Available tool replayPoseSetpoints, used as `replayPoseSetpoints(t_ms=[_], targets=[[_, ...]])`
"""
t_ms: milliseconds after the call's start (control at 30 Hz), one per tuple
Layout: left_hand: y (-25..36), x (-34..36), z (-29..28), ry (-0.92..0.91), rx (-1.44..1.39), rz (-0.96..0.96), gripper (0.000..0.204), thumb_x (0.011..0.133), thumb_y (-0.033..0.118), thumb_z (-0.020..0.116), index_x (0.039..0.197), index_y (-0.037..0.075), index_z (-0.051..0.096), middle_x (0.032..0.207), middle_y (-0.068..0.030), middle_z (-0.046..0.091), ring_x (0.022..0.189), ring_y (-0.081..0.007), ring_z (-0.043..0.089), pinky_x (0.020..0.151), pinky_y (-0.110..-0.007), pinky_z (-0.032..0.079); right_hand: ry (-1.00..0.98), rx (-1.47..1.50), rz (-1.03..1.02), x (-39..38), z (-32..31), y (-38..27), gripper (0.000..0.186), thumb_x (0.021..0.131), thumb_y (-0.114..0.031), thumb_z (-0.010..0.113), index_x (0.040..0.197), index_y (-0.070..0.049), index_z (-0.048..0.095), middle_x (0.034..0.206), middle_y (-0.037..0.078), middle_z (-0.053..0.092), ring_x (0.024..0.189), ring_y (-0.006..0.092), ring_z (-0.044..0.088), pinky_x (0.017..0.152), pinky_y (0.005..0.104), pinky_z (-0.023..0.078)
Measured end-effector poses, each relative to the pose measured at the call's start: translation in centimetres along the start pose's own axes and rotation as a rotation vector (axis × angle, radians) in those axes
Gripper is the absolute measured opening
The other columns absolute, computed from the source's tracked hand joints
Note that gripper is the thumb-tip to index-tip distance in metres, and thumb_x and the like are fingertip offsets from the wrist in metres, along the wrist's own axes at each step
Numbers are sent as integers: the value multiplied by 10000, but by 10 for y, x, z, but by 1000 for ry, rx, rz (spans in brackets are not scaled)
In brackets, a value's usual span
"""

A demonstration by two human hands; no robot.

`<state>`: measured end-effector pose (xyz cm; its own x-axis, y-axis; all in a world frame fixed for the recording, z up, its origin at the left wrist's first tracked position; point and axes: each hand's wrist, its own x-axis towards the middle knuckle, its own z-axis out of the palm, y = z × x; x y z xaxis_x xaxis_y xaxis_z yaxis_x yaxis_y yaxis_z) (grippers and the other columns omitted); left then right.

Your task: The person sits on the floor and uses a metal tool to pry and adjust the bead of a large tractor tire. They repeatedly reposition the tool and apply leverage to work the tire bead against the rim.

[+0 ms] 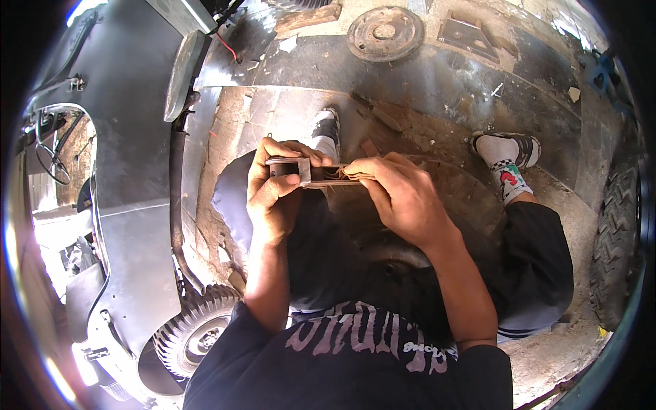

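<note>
A narrow metal bracket (305, 172), shaped like a channel with a dark rounded end, is held level in front of my lap. My left hand (272, 199) grips its left end, thumb below and fingers over the top. From the right, my right hand (410, 198) pinches a folded brown strip (351, 175), which may be sandpaper, against the bracket's right part. Its fingers are closed on the strip and partly hide where strip and metal meet.
A grey vehicle body (133, 178) with a treaded wheel (198, 338) stands at my left. Ahead on the floor lie a round metal disc (385, 33), a bracketed metal plate (469, 38) and a wood block (307, 18). A large tyre (615, 246) is at the right.
</note>
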<state>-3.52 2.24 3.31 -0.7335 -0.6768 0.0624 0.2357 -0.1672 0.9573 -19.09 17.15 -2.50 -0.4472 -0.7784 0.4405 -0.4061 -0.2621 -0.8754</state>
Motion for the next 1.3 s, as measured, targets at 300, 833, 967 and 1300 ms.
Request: replayPoseSetpoints(t_ms=[300,833,967,1300], targets=[[-2,3,2,9,13,4,295,764,151,619,1015,12,550,965,-247,650,998,-393,649,1009,-549,493,-124,-48,-35,2,-11,17,265,889,40,679,1117,-54,776,992,169,732,950,375,706,868,475,567],[-5,2,-4,58,44,28,291,790,160,613,1023,-9,569,962,-253,669,1012,-415,660,999,-567,518,0,-164,-13,-10,-34,22,333,866,65,690,1128,-88,828,1073,130,803,906,337,746,845,414,605],[-3,2,1,56,6,5,285,786,135,599,1026,-15,568,974,-255,675,1014,-412,670,1027,-565,507,-29,-64,-60,-9,-16,22,342,875,47,701,1159,-102,822,1099,118,808,939,314,745,864,407,615],[-2,-1,-14,117,48,-33,307,771,169,605,1015,-16,581,988,-249,682,1056,-429,666,1054,-556,482,-213,-219,230,-40,-64,82,412,820,83,628,1149,-77,820,1172,196,774,1041,388,755,945,434,605]])
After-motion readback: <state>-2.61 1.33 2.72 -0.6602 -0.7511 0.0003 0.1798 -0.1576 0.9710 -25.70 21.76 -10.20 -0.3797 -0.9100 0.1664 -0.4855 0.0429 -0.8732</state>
